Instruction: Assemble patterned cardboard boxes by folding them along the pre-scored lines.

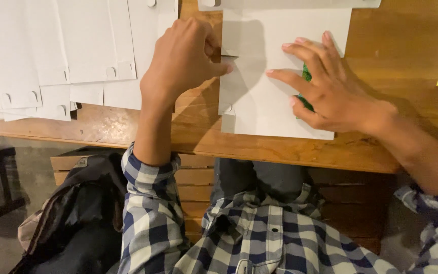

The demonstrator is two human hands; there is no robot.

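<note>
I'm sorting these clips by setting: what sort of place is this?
Probably a small box-folding work spot: a wooden table, a stack of flat white cardboard blanks, one blank under both hands, and a bench with a backpack.

The flat white card blank point(275, 81) at the upper middle of the frame is looking like matt, smooth cardboard. The pile of white die-cut card sheets point(51, 56) at the upper left is showing the same dull paper finish. The brown wooden counter point(396, 45) is gleaming with a glossy varnish, worn and blotchy near its lower left edge. The blue-and-white checked shirt sleeve point(148, 213) is appearing as soft woven cloth.
</note>
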